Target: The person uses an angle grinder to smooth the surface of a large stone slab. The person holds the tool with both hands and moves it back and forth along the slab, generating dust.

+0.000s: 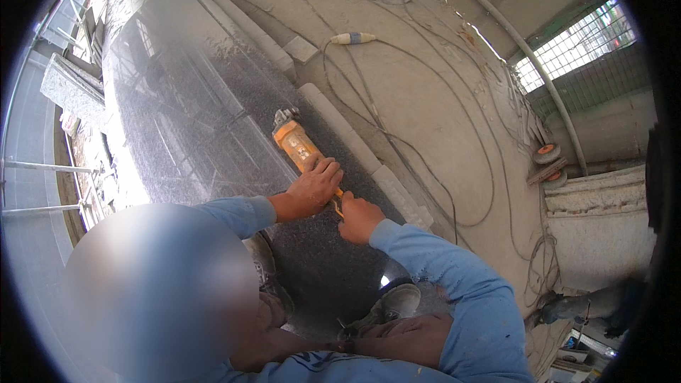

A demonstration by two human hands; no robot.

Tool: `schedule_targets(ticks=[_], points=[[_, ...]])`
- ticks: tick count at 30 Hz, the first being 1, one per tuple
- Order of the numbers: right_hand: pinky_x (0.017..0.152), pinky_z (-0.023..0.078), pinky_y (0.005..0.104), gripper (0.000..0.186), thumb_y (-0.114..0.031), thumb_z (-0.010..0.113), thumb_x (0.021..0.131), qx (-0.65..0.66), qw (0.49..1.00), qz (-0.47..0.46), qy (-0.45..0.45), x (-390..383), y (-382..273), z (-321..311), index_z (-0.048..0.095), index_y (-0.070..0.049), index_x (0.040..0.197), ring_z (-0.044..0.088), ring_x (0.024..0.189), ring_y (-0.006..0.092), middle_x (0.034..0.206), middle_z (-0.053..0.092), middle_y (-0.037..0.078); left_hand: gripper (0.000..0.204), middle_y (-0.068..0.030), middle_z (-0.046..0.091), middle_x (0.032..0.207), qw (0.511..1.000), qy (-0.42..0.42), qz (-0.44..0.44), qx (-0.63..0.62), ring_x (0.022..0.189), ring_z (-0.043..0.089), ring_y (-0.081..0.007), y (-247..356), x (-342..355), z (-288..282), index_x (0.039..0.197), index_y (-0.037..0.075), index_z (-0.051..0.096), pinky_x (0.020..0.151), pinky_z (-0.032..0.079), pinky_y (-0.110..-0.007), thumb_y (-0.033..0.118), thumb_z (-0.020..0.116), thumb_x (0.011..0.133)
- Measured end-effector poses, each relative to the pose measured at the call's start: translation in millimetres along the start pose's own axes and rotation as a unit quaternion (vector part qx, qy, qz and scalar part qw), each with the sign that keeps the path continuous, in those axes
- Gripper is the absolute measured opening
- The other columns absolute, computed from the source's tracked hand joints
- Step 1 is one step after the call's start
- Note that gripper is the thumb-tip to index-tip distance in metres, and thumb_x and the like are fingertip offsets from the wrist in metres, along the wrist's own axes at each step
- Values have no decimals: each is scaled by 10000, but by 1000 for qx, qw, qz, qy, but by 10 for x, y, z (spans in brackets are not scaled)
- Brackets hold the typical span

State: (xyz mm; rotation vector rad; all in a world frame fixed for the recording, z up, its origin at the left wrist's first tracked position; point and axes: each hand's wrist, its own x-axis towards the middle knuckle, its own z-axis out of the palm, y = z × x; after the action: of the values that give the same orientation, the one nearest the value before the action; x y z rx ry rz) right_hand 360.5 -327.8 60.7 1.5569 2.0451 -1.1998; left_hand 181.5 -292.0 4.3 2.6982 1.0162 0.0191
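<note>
An orange angle grinder (298, 145) lies along a dark, dusty, polished stone slab (206, 117), its metal head pointing away from me. My left hand (313, 188) is closed around the rear of its body. Just behind and to the right, my right hand (360, 218) grips the narrower tail end of the tool. Both fists hide part of the grinder's rear. Whether the head touches the slab I cannot make out. Blue sleeves cover both my arms.
Pale stone strips (340, 128) line the slab's right edge. Beyond them, looping cables (489, 170) and a white-and-blue cable connector (352, 38) lie on the dusty floor. Small orange-hubbed wheels (547, 153) stand at right. Scaffold poles (50, 167) are at left. A large blurred patch covers the lower left.
</note>
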Motion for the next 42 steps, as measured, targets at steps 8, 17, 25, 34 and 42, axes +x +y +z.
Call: schedule_targets(ticks=[8,17,25,34,42], points=[[871,569,482,468,-185,708,859,10,1000,-8,6,143,-28,49,467,65,1173,696,1001,422,1044,688,286,689,-162,509,1319,1000,10,-3,17,1373,407,-329,-94,-28,-16,1316,-19,546,1175,238,-564,152,823,709],[885,561,487,484,-184,722,848,13,1000,-15,23,406,-105,40,473,65,1180,686,1011,441,1057,682,305,607,-159,541,1296,996,53,2,74,1348,435,-318,-386,-27,126,1272,-24,596,1162,268,-542,183,802,739],[910,551,486,508,-183,718,857,15,1000,-13,21,687,-144,7,470,81,1212,676,1055,425,1083,677,307,545,-125,546,1239,997,44,0,60,1289,469,-293,-618,2,57,1255,-10,619,1155,283,-522,190,774,772],[944,540,471,539,-192,692,860,16,1000,-15,6,760,-267,-132,458,97,1250,664,1093,427,1154,655,314,700,-145,526,1280,999,42,-11,32,1337,442,-311,-770,-2,34,1290,-9,563,1169,263,-524,164,843,672],[918,550,479,524,-185,689,851,19,1000,-3,5,537,-209,-81,462,75,1245,677,1060,419,1113,675,287,761,-148,507,1320,999,4,-26,37,1377,410,-309,-537,-7,-19,1312,9,540,1189,241,-547,164,865,642]])
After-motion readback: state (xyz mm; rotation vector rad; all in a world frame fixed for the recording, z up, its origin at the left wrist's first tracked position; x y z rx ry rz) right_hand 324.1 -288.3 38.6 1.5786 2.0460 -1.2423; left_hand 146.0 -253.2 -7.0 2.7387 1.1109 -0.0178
